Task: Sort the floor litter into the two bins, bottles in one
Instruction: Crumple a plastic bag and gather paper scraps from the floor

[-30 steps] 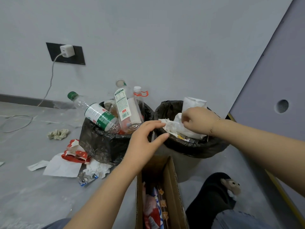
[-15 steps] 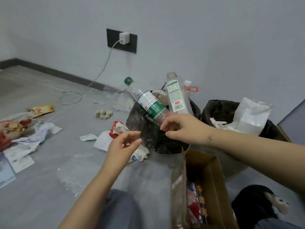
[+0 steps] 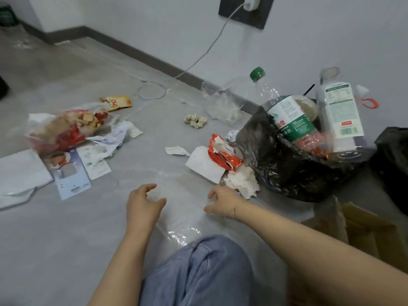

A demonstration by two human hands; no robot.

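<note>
Both hands reach down over a sheet of clear plastic film [image 3: 183,219] that lies flat on the grey floor [image 3: 66,239] in front of a knee in blue jeans [image 3: 198,272]. The left hand [image 3: 142,206] hovers with fingers loosely curled and thumb spread, nothing inside it; whether its fingertips touch the film cannot be told. The right hand [image 3: 223,200], a thin bracelet at the wrist, has its fingers bent down onto the film's far edge — it looks like a pinch on the plastic, though the blur leaves that unsure. Just beyond the right hand lie crumpled white tissue [image 3: 242,182], a white paper sheet [image 3: 204,164] and a torn red wrapper [image 3: 223,151], all against the foot of the black-lined bin [image 3: 287,168]. That bin holds the bottles: a green-capped water bottle [image 3: 284,113] leaning left and a white-labelled clear bottle [image 3: 340,111] standing nearly upright. The second black-lined bin [image 3: 393,155] shows only at the right edge, and a cardboard box [image 3: 371,235] sits near it, low right. Farther left on the floor lie a clear bag of snack packets [image 3: 64,129], scattered paper slips [image 3: 110,138], a printed card [image 3: 68,173] and a yellow sachet [image 3: 117,102]. A crumpled beige wad [image 3: 195,120] and a clear plastic bag [image 3: 223,102] rest near the skirting — a white cable [image 3: 198,60] runs from the wall charger [image 3: 251,1] to the floor.
</note>
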